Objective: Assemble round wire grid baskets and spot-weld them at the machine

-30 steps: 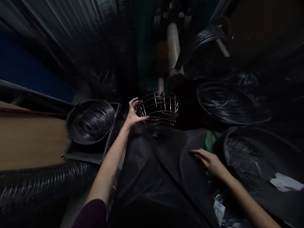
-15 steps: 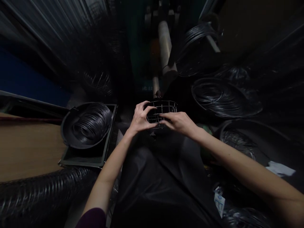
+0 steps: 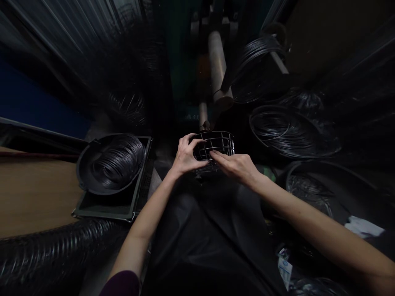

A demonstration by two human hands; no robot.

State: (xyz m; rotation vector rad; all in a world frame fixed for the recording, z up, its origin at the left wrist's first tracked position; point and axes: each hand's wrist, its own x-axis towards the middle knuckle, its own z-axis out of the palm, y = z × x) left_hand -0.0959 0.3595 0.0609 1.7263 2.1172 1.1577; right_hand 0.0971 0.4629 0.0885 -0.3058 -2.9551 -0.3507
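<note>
A round wire cage (image 3: 219, 142) with crossing metal bars is between my hands, in front of the machine's lower rod. My left hand (image 3: 187, 156) grips its left side, thumb below and fingers curled over the upper wires. From the right, my right hand (image 3: 236, 164) reaches against the cage's near side with fingers close together and pointing left. Whether those fingertips pinch a wire is too dark to make out. The cage's lower part is partly covered by both hands.
Beyond the cage stands a machine with a thick metal cylinder (image 3: 218, 61) and a thinner rod (image 3: 203, 113). A wire coil fills a black basin (image 3: 84, 181) on a green crate (image 3: 105, 214) at left. More wire coils (image 3: 274, 125) and a dark tub (image 3: 348, 172) are at right.
The cage has turned slightly and shifted a little right, showing more of its right side. My right hand's fingers have drawn together and moved slightly lower; the left keeps its grip.
</note>
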